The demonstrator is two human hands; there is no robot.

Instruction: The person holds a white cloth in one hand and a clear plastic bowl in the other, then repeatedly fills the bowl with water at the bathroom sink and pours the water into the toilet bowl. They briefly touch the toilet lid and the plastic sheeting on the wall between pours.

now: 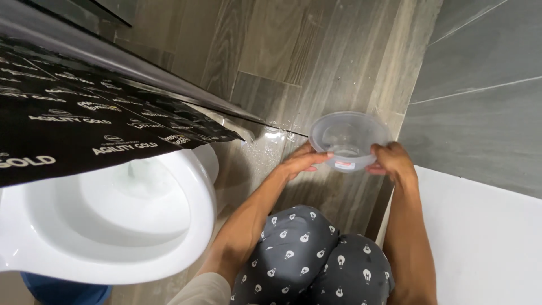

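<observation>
- The floor [293, 51] is grey wood-look plank, wet with scattered droplets near the glass edge.
- A grey tiled wall [480, 85] rises on the right, and a white ledge [485, 237] runs below it.
- A black printed sheet [84, 124] spreads across the upper left, overhanging the toilet.
- The white toilet [113, 226] sits at lower left, lid up, water showing in its bowl.
- The person's knees [316, 260], in dark grey trousers with a small white pattern, fill the bottom centre.
- A blue thing [65, 292] peeks out under the toilet; I cannot tell what it is.
- A clear round tub [349, 140] is held just above the floor, between the toilet and the wall, its mouth tipped toward the person.
- The left hand [300, 162] clasps the tub's left side, thumb along the rim.
- The right hand [392, 161] is closed on its right side, fingers curled under the base.
</observation>
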